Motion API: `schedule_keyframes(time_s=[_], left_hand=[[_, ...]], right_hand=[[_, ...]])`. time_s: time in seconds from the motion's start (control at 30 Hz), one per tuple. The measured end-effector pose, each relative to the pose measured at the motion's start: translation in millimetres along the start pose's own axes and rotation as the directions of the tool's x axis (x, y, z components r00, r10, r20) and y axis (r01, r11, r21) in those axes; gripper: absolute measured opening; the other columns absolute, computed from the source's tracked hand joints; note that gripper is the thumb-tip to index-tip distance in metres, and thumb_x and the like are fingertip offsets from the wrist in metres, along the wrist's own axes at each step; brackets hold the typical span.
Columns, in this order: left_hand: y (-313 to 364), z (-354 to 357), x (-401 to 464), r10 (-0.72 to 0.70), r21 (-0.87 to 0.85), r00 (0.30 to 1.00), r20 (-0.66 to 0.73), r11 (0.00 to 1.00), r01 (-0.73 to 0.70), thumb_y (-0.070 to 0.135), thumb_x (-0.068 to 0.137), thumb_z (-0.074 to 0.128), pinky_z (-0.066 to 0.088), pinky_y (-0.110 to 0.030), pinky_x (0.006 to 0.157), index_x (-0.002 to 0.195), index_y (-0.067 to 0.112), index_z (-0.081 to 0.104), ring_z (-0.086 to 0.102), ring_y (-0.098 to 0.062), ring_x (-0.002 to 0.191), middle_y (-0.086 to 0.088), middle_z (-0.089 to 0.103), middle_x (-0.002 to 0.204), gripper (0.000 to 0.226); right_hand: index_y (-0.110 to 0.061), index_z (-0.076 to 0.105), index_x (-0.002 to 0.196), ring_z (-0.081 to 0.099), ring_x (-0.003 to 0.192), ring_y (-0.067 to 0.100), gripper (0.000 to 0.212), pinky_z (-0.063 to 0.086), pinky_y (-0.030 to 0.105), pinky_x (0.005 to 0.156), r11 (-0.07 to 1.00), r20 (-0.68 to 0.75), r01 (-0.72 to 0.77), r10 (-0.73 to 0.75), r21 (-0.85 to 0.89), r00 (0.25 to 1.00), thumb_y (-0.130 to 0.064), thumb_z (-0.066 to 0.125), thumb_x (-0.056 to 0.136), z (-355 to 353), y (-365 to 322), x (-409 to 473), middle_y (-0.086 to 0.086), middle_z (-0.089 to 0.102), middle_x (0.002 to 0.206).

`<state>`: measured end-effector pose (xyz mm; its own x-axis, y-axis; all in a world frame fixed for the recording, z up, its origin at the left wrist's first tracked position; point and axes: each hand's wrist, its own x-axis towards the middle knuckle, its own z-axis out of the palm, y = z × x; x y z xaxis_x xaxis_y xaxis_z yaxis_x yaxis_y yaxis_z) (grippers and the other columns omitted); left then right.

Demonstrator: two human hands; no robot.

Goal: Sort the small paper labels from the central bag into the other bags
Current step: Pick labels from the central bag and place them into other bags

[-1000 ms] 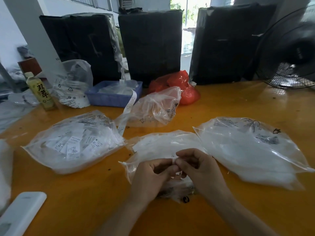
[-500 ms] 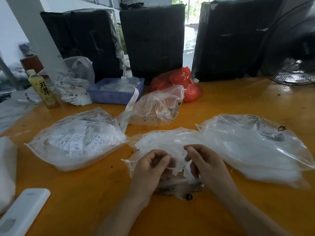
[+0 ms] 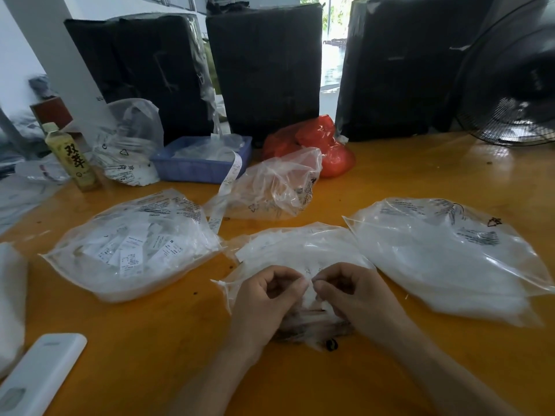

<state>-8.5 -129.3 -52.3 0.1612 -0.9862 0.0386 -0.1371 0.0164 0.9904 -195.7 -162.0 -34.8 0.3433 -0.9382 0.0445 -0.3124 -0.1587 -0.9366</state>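
The central clear bag (image 3: 288,250) lies open in front of me on the orange table (image 3: 150,340), with white paper labels inside. My left hand (image 3: 264,298) and my right hand (image 3: 354,295) rest on it with curled fingers, fingertips meeting over a small white label (image 3: 309,291) that both pinch. To the left lies a clear bag (image 3: 132,244) full of printed labels. On the right sits a larger clear bag (image 3: 444,250) with white contents. Behind lies a crumpled clear bag (image 3: 276,184).
A white remote-like device (image 3: 39,373) lies near left. Farther back stand a yellow drink bottle (image 3: 72,157), a blue tray (image 3: 204,160) with a trailing label strip, a red bag (image 3: 315,142), black wrapped bundles (image 3: 264,64) and a black fan (image 3: 510,79).
My hands drew slightly apart half a second ago and have closed together again, fingertips meeting over the label on the central bag. The view has shifted a little.
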Motion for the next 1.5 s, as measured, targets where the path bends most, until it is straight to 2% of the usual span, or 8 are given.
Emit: schedule_keyframes(time_s=[0.17,0.33,0.57,0.73,0.9,1.13,1.3,1.5], left_hand=[[-2.4,-1.3,0.9,-0.031,-0.066,0.999,0.041,0.997,0.034,0.031,0.088,0.083,0.06,-0.021,0.075,0.093,0.036,0.078,0.077,-0.011,0.089,0.004,0.08,0.093,0.009],[-1.6,-4.8,7.8,-0.092,-0.426,0.996,0.008,0.901,0.087,0.025,0.08,0.08,0.062,-0.032,0.085,0.081,0.025,0.078,0.077,-0.025,0.105,-0.013,0.08,0.109,0.002],[-1.6,-6.6,8.1,-0.099,-0.473,0.995,-0.004,0.877,0.085,0.011,0.092,0.072,0.063,-0.031,0.067,0.09,0.02,0.07,0.078,-0.033,0.1,-0.018,0.079,0.11,0.01],[-0.4,-3.4,5.9,-0.13,-0.362,0.991,-0.033,0.926,0.11,0.018,0.09,0.077,0.056,-0.023,0.056,0.09,0.034,0.08,0.08,-0.023,0.092,-0.009,0.082,0.103,0.016],[-1.4,-0.7,5.3,-0.171,-0.367,0.985,-0.017,0.918,0.152,0.028,0.076,0.081,0.054,-0.019,0.052,0.096,0.023,0.083,0.08,-0.022,0.093,-0.009,0.082,0.102,0.021],[-7.5,-0.9,8.7,-0.19,-0.407,0.982,0.024,0.895,0.183,0.0,0.091,0.074,0.063,-0.025,0.079,0.097,0.009,0.081,0.079,-0.03,0.102,-0.015,0.081,0.107,0.013],[-5.4,-1.0,8.1,-0.179,-0.444,0.983,0.031,0.879,0.174,0.029,0.085,0.076,0.063,-0.027,0.083,0.099,0.016,0.082,0.079,-0.029,0.103,-0.015,0.08,0.107,0.02],[-6.4,-1.3,7.2,-0.162,-0.407,0.986,0.038,0.899,0.163,0.029,0.084,0.076,0.064,-0.032,0.085,0.104,0.014,0.083,0.078,-0.028,0.106,-0.013,0.081,0.109,0.025]], right_hand=[[-0.026,0.07,0.092,0.058,0.053,0.002,0.013,0.044,0.015,0.051,1.0,-0.106,-0.012,0.014,0.018,0.994,-0.036,0.065,0.096,1.5,-0.3,-2.1,-0.012,0.072,0.073],[-0.043,0.062,0.086,0.058,0.061,0.002,0.018,0.045,0.019,0.057,0.912,-0.078,-0.009,-0.025,-0.41,0.997,-0.053,0.054,0.098,7.7,1.9,0.8,-0.026,0.065,0.075],[-0.023,0.049,0.147,0.063,0.115,0.017,0.05,0.053,0.028,0.092,0.584,-0.114,0.008,-0.172,-0.812,0.978,-0.011,0.06,0.099,3.9,3.0,13.4,-0.002,0.054,0.144],[-0.023,0.043,0.149,0.047,0.137,0.023,0.054,0.04,0.037,0.112,0.577,-0.068,-0.018,-0.066,-0.817,0.996,-0.046,0.054,0.101,8.8,5.7,18.1,0.001,0.031,0.162],[-0.026,0.052,0.142,0.054,0.123,0.021,0.046,0.048,0.036,0.102,0.526,-0.075,-0.025,-0.073,-0.85,0.995,-0.049,0.049,0.103,11.9,12.2,20.7,0.002,0.038,0.15],[-0.023,0.071,0.114,0.059,0.097,0.013,0.03,0.053,0.029,0.083,0.505,-0.075,0.06,-0.242,-0.861,0.967,-0.036,0.045,0.105,15.0,14.7,21.2,-0.004,0.062,0.115],[-0.021,0.059,0.133,0.057,0.115,0.019,0.039,0.05,0.033,0.096,0.492,-0.085,0.016,-0.182,-0.87,0.98,-0.045,0.047,0.104,14.1,13.6,21.4,0.001,0.055,0.133],[-0.022,0.073,0.108,0.059,0.094,0.013,0.024,0.052,0.028,0.082,0.508,-0.08,0.049,-0.229,-0.86,0.97,-0.032,0.051,0.104,17.6,11.8,17.0,-0.003,0.06,0.115]])
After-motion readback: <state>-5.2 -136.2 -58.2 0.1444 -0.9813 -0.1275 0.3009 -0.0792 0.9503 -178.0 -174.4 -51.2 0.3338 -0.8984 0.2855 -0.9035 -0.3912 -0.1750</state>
